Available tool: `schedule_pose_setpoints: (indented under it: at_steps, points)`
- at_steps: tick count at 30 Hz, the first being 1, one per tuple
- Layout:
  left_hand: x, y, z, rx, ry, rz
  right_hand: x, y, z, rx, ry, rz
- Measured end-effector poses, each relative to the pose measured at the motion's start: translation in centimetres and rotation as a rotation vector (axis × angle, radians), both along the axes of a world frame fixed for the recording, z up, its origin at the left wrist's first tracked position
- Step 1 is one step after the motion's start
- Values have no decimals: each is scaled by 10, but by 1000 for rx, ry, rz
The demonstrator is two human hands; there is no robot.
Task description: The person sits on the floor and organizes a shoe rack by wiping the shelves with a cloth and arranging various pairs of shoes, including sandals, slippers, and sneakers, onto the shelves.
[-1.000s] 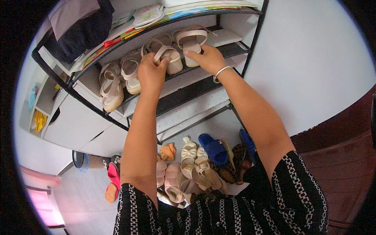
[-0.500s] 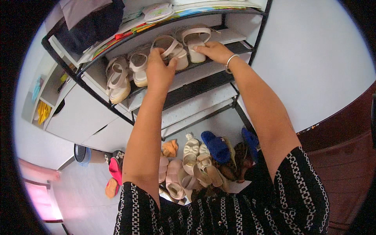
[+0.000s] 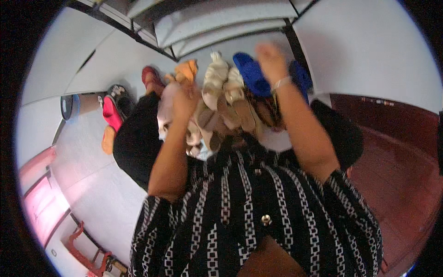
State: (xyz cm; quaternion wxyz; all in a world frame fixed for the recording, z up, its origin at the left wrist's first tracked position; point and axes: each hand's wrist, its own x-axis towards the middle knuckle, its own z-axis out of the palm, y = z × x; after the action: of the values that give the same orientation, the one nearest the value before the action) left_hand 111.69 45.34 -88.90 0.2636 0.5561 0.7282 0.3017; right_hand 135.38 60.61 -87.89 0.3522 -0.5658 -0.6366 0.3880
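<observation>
A cluster of shoes lies on the floor between my knees. My left hand (image 3: 185, 100), smeared by motion, is over a pale pink shoe (image 3: 166, 105); whether it grips anything is unclear. Just above it lies a crumpled orange cloth (image 3: 186, 70). Cream shoes (image 3: 216, 78) and beige open shoes (image 3: 230, 116) sit in the middle. My right hand (image 3: 273, 62), blurred too and wearing a bracelet at the wrist, is beside a fuzzy blue slipper (image 3: 250, 76). Another blue slipper (image 3: 301, 78) rests farther right, partly behind my forearm.
The shoe rack (image 3: 226, 25), with pale shelves and a black frame, stands ahead. A red shoe (image 3: 151, 77) shows by my left knee. Farther left are pink-red footwear (image 3: 110, 113) and a bin (image 3: 70, 107). A dark red door (image 3: 392, 138) is at the right.
My view has dropped from the rack's upper shelf to the floor, and my knees are now bent wide. Both hands have left the pale sandals on the shelf and come down to the floor shoes.
</observation>
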Motion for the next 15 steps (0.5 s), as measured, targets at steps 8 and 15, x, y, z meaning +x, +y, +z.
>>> schedule_pose_setpoints:
  at_steps: [8,15]
  points:
    - [-25,73,107,814,241,172,-84,-17,109,669,130,246]
    - [-70,136,194,838,651,146,-158,68,190,1191,-350,218]
